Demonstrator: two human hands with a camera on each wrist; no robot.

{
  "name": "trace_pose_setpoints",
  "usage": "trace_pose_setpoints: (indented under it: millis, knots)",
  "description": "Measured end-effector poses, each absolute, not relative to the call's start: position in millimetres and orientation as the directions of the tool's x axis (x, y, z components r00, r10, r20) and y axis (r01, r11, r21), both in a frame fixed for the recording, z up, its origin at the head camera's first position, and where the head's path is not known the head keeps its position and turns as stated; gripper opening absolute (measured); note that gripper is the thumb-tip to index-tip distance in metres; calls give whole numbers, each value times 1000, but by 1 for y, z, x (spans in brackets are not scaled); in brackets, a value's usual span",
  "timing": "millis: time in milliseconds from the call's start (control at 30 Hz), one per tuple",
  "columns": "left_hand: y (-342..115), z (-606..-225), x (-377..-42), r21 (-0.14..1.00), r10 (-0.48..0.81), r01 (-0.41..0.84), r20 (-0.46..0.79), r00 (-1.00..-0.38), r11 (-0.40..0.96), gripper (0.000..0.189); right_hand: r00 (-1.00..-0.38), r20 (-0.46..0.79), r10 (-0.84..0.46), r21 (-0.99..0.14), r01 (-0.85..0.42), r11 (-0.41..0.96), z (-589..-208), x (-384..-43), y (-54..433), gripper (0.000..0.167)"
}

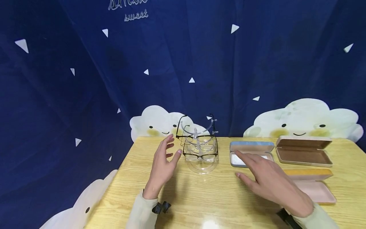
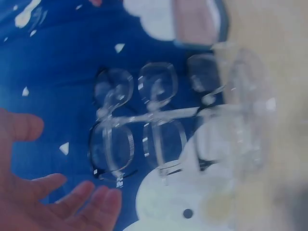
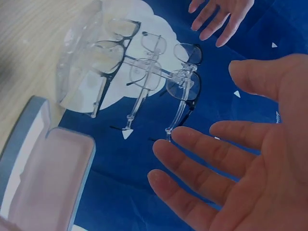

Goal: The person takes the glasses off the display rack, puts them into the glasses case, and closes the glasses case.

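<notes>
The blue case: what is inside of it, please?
Inside the blue case lies a white piece. In the head view, the right hand hides part of it, and whatever is beneath it cannot be seen.

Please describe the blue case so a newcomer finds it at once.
On the wooden table, find the clear stand carrying glasses. To its right in the head view sits the open blue case. Its blue shell and white contents set it apart from the brown-lined case and orange case.

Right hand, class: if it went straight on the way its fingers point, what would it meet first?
The right hand would probably meet the top pair of glasses on the clear stand, though depth is hard to judge.
</notes>
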State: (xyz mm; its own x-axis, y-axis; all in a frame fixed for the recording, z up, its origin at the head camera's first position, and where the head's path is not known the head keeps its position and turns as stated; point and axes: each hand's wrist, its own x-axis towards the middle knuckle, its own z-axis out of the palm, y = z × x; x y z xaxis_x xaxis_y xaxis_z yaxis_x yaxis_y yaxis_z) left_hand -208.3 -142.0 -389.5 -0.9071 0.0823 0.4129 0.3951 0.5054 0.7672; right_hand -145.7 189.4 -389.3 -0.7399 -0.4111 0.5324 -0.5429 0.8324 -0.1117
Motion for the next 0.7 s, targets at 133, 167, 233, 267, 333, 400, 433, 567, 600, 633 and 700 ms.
trace_pose_setpoints:
  millis: [133,167,233,267,333,400,433,567,600,633,700]
  knots:
    - [-142,-382,-219,802,40,354,384,-922,482,59,-758,522,-391,-149,-533,833,-387,-151,184,65]
    - [-142,-381,-221,810,33,345,375,-927,474,59,-763,520,-384,-165,-530,831,-386,-152,183,64]
    - [-141,-381,-226,828,22,325,355,-935,456,59,-774,515,-368,-189,-521,832,-384,-156,181,62]
    - [-140,-381,-228,837,16,318,347,-938,445,60,-779,513,-360,-200,-516,833,-383,-157,180,61]
    - [-137,-380,-233,859,-3,293,324,-946,421,60,-789,511,-342,-222,-505,834,-379,-161,178,60]
    - [-133,-379,-238,876,-32,273,311,-950,397,60,-807,502,-312,-259,-485,835,-375,-166,175,59]
    - [-131,-378,-241,885,-48,267,307,-951,381,60,-813,500,-298,-281,-478,832,-372,-169,173,58]
    - [-125,-376,-253,906,-103,249,300,-948,342,60,-848,468,-247,-403,-454,794,-367,-185,162,55]
    - [-124,-377,-254,908,-109,246,298,-948,339,59,-856,457,-241,-432,-450,781,-367,-189,158,55]
    - [-123,-378,-256,909,-111,240,293,-950,342,59,-861,452,-234,-453,-447,771,-367,-193,156,54]
    - [-120,-381,-258,907,-107,230,283,-953,353,59,-872,444,-208,-484,-429,763,-368,-199,152,54]
